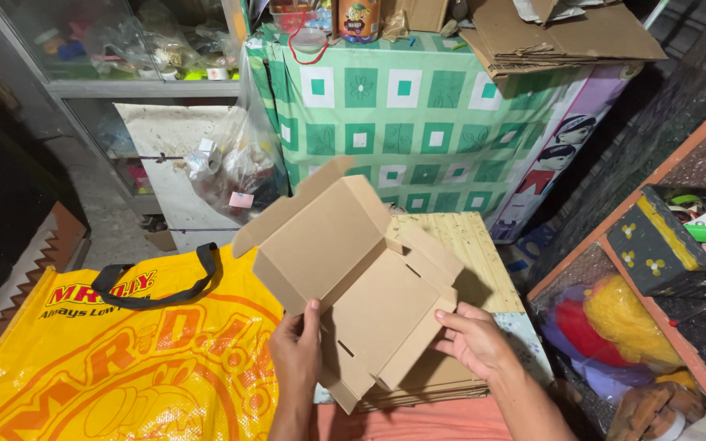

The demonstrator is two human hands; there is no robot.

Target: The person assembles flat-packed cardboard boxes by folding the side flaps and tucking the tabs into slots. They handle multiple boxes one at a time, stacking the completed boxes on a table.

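Cardboard everywhere here: both hands are on a half-folded brown cardboard box (pixel 353 273), held up in the middle of the view just above a stack of flat cardboard sheets (pixel 459 245) that sits right under it. The left hand (pixel 297 347) grips the box's lower left edge, thumb pressed on the inside panel and the other fingers wrapped round behind, so it's clamped on the cardboard. The right hand (pixel 474 339) is on the lower right flap, fingers (pixel 449 322) closed onto the flap's edge, pinching it. One lid flap of the box sticks up and to the left, and the side tabs are partly folded in. To the left, just beside the left forearm, lies a big yellow woven shopping bag (pixel 124 359) with black handles and orange print. Behind the box there's a desk covered in a green and white patterned cloth (pixel 402 114), with more flattened cardboard (pixel 557 33) piled on top of it. A clear plastic bag of odds and ends (pixel 234 167) hangs by the cloth's left corner. Off to the right, a shelf (pixel 680 269) holds a red and yellow fluffy thing (pixel 614 322) and a dark box with yellow flower marks (pixel 663 249).
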